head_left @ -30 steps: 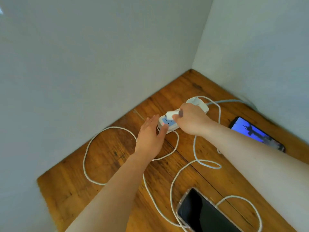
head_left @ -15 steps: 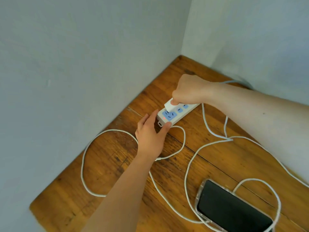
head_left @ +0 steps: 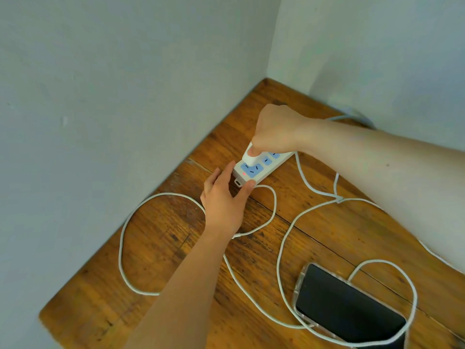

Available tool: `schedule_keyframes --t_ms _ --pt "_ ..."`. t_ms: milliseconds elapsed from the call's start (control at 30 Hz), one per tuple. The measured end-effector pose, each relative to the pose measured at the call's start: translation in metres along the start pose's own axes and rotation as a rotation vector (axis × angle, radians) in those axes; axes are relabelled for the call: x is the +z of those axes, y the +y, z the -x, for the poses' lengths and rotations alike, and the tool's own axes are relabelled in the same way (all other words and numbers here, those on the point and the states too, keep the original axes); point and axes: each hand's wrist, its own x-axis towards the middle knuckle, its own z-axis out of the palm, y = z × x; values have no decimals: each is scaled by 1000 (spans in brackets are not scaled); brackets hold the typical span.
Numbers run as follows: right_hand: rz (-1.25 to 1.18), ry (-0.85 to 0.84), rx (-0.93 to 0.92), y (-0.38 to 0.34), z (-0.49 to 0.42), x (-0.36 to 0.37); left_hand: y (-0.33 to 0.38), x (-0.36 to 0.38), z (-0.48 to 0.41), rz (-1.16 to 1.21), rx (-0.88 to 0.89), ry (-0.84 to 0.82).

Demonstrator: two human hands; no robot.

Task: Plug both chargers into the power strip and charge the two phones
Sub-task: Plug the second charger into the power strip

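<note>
A white power strip point(head_left: 254, 171) with blue sockets and a small red light lies on the wooden table point(head_left: 314, 230) near the corner. My right hand point(head_left: 274, 132) is closed on a white charger point(head_left: 250, 157), which stands on the strip's top face. My left hand point(head_left: 224, 197) holds the strip's near end, thumb on one side and fingers on the other. A dark-screened phone point(head_left: 349, 308) in a clear case lies at the lower right, with a white cable point(head_left: 279, 248) looping around it. The second phone is out of view.
Another white cable point(head_left: 123, 238) makes a wide loop on the table's left part and passes under my left forearm. Grey walls close the table in at the back and left. A thicker cord point(head_left: 352, 118) runs off behind my right forearm.
The view has shifted, so the lit phone at the right is gone from sight. My right hand with the charger moved from the strip's near end to a socket further along. My left hand now grips the strip's end.
</note>
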Motion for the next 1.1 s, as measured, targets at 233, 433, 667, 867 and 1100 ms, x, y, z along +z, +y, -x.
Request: schedule_keyframes --t_ms 233,433,667,867,1100 --pt "-104 28 -57 -4 7 7 1 1 1 20 18 17" --pt "-36 -10 -95 -5 9 3 -1 2 0 -6 -7 25" --pt "55 48 -136 -4 14 9 0 2 0 2 -1 26" --pt "100 65 -162 -9 18 19 -1 2 -1 26 -10 9" --pt "111 133 -124 -10 22 29 5 -4 2 12 -4 -51"
